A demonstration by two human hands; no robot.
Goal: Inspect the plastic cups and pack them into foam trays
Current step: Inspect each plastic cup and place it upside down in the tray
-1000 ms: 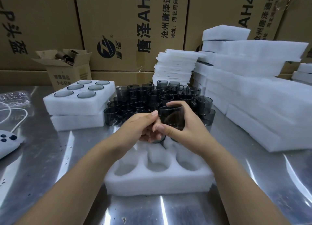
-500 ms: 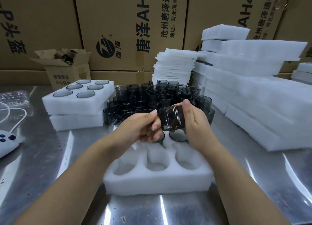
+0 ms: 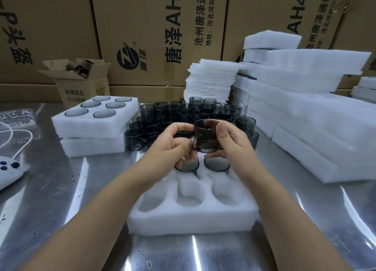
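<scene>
Big printed cartons (image 3: 158,36) wall off the back of the steel bench (image 3: 61,189), with a small open cardboard box (image 3: 81,85) in front of them on the left. To my right, stacks of white foam trays (image 3: 305,112) crowd in close, and a pile of thin foam sheets (image 3: 211,79) stands behind. On my left a filled foam tray (image 3: 95,122) holding six cups sits on top of another tray (image 3: 91,146). Further left lie a white device (image 3: 8,171) and a white cable (image 3: 20,140). A tight cluster of smoky grey cups (image 3: 162,116) stands just beyond my hands.

Right in front of me lies the foam tray I am packing (image 3: 189,217). Two cups (image 3: 216,166) are seated in its far pockets, and the near pockets show bare foam.

I hold one grey plastic cup (image 3: 205,136) upright above the tray's far row, in front of the cluster. My right hand (image 3: 234,142) wraps it from the right, thumb across the near wall and fingers under its base. My left hand (image 3: 168,148) is curled at its left side, fingertips pinching at the rim and the small handle.
</scene>
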